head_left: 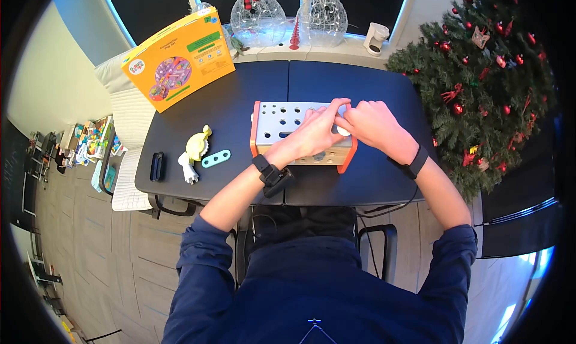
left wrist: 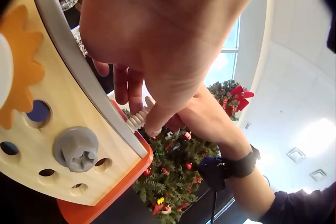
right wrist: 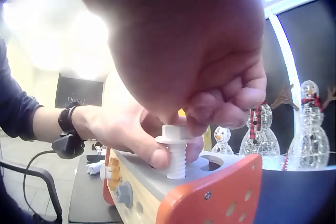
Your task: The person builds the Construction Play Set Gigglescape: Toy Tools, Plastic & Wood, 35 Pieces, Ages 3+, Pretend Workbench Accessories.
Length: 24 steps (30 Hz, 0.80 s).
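Note:
A toy workbench with a holed grey top and orange ends stands on the table. Over its right end, the right hand pinches the head of a white screw, which stands upright in the right wrist view. The left hand has its thumb and a finger round the screw's ridged shaft, close to the grey top. In the left wrist view the ridged shaft shows beside the bench's edge. A grey bolt and an orange gear are on the wooden side. The screw's tip meeting a hole cannot be seen.
Left of the bench lie a teal strip, a yellow-and-white toy and a black case. An orange box stands at the table's back left. A decorated tree borders the right side; a cable hangs from the right wrist.

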Motion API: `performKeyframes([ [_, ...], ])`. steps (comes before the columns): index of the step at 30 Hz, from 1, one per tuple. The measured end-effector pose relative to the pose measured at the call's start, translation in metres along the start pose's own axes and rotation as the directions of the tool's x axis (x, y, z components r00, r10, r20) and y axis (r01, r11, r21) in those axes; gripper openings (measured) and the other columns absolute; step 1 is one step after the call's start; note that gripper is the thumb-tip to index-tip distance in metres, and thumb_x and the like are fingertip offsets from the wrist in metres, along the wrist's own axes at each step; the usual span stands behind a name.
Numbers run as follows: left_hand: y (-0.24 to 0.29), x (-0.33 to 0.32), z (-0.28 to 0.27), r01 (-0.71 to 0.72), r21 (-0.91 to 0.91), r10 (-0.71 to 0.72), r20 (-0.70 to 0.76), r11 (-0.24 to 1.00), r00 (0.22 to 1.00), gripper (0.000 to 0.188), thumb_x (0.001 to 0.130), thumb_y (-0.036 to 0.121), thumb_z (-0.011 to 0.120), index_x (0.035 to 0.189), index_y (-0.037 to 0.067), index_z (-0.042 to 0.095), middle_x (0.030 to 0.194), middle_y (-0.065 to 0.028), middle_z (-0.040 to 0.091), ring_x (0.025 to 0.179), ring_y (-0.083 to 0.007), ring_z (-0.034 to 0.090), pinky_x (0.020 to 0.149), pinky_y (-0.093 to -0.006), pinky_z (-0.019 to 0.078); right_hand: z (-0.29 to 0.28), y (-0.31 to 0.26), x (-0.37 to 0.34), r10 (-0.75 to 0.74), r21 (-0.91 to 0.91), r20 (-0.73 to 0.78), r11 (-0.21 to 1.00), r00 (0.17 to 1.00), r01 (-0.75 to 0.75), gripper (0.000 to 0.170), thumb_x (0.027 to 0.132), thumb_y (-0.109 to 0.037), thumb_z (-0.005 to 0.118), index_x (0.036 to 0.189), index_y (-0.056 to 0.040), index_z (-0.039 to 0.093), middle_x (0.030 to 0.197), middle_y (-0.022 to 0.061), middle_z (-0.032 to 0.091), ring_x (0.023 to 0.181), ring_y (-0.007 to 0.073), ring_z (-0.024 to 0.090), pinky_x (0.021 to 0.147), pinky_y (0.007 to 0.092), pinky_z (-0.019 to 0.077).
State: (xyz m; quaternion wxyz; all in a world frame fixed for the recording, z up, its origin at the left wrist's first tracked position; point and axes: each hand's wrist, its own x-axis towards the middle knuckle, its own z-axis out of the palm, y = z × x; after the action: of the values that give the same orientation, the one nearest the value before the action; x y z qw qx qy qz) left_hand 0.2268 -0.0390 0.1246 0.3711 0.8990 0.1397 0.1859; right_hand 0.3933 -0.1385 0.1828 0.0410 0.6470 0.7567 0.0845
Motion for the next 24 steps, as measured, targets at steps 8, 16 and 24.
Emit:
performKeyframes([
  [8, -0.011, -0.001, -0.001, -0.041, -0.094, 0.045, 0.036, 0.995, 0.998, 0.078, 0.096, 0.006, 0.072, 0.162, 0.009, 0.03, 0.131, -0.0224, 0.071, 0.124, -0.0434, 0.068, 0.108, -0.0504, 0.0516, -0.004, 0.009, -0.013, -0.159, 0.475, -0.184, 0.849, 0.97, 0.229, 0.022, 0.102, -0.024, 0.067, 0.111, -0.0038, 0.067, 0.098, 0.0188, 0.076, 0.094, 0.0439, 0.073, 0.081, 0.0507, 0.0591],
  [16, -0.003, 0.002, 0.001, 0.023, 0.049, -0.024, 0.017, 0.999, 1.0, 0.079, 0.094, 0.011, 0.076, 0.161, 0.009, 0.033, 0.128, -0.0183, 0.072, 0.118, -0.04, 0.07, 0.111, -0.0491, 0.0452, -0.026, -0.014, 0.002, 0.165, 0.151, 0.242, 0.967, 0.956, -0.205, 0.024, 0.101, -0.024, 0.067, 0.112, -0.0025, 0.067, 0.101, 0.02, 0.076, 0.096, 0.0433, 0.074, 0.082, 0.051, 0.0593],
  [24, -0.008, -0.001, -0.002, 0.014, -0.027, -0.012, 0.074, 1.0, 0.997, 0.082, 0.095, 0.009, 0.074, 0.163, 0.009, 0.029, 0.131, -0.0197, 0.069, 0.125, -0.0416, 0.065, 0.114, -0.0532, 0.0393, 0.008, 0.012, -0.011, -0.18, 0.428, -0.279, 0.856, 0.943, 0.29, 0.025, 0.102, -0.027, 0.066, 0.108, -0.004, 0.07, 0.084, 0.0187, 0.074, 0.082, 0.0435, 0.074, 0.075, 0.0496, 0.0607],
])
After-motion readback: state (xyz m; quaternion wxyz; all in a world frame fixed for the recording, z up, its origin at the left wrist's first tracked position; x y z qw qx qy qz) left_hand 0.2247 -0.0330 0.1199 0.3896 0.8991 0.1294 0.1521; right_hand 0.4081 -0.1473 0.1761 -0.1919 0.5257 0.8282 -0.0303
